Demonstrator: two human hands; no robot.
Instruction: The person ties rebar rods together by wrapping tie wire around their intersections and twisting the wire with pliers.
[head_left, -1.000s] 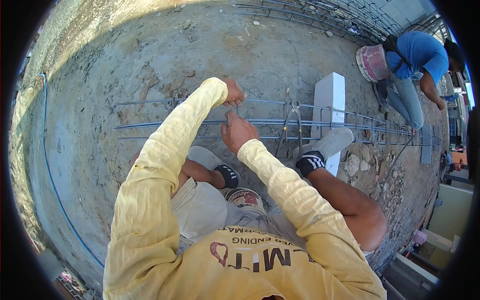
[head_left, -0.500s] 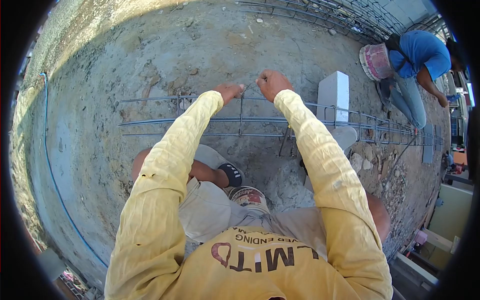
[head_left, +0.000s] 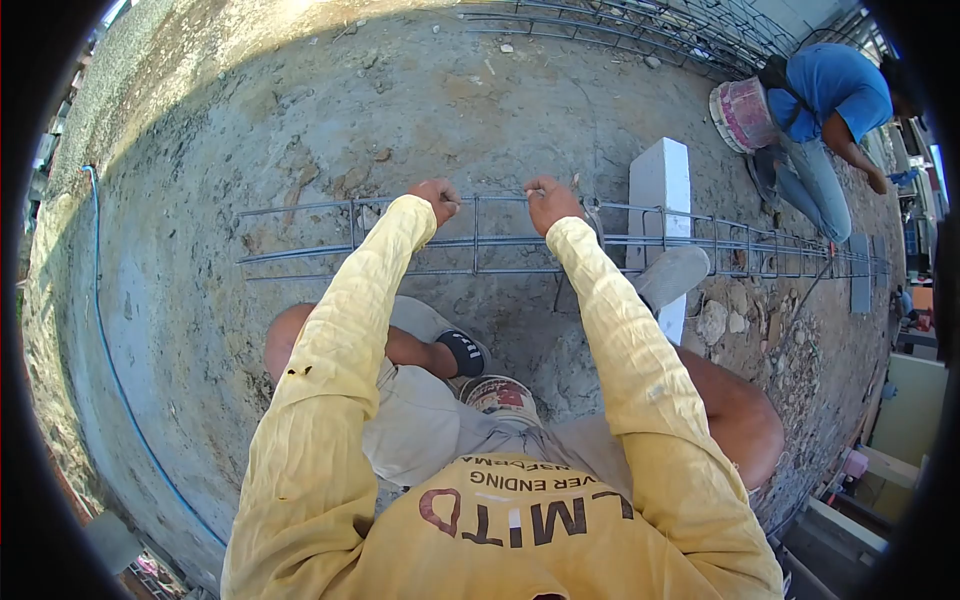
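A long cage of thin steel bars with stirrups stretches across in front of me, just above the ground. My left hand is closed at its far bar, left of a stirrup. My right hand is closed with the fingers curled, at the same bar, right of that stirrup. Whatever either hand pinches is too small or hidden to make out. A white block stands by the cage to the right of my right hand, and the bars pass across it.
A small paint bucket sits between my legs. At the right, a co-worker in blue bends beside a pink-stained bucket. More rebar cages lie at the back. A blue hose runs along the left; rubble lies at right.
My hands have moved apart from near the stirrup, the left going left and both slightly lower. My right leg and shoe have shifted, and the view has tilted a little.
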